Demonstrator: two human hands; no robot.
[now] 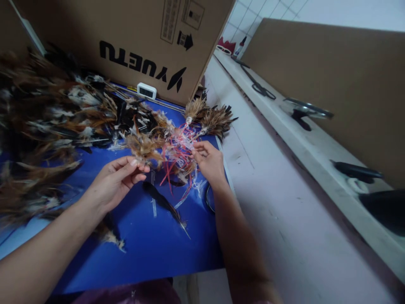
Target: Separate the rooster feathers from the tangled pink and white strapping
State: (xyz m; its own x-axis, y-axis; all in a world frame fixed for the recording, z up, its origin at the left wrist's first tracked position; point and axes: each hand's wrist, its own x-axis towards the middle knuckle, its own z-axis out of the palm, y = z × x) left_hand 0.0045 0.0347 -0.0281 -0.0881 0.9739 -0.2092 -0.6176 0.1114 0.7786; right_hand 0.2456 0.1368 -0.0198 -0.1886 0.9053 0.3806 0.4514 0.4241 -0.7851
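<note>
My left hand (118, 179) is closed in a pinch at the base of a small bunch of brown feathers (144, 145), whose tips point away from me. My right hand (209, 162) reaches into a tangle of pink and white plastic strips (180, 145), with thumb and fingers pinched on the strands. On the blue table (139, 249), a single dark feather (164, 204) lies between my forearms. Beyond the strips sit two tied bundles of brownish feathers, the nearer being a feather bundle (218, 120) at the table's right edge.
A large heap of loose feathers (63, 105) covers the left side. Behind it stands a cardboard box (126, 25), with a small white digital display (147, 91) at its foot. A dark round object (209, 198) is partly behind my right wrist. Scissors (262, 89) lie on the ledge at right.
</note>
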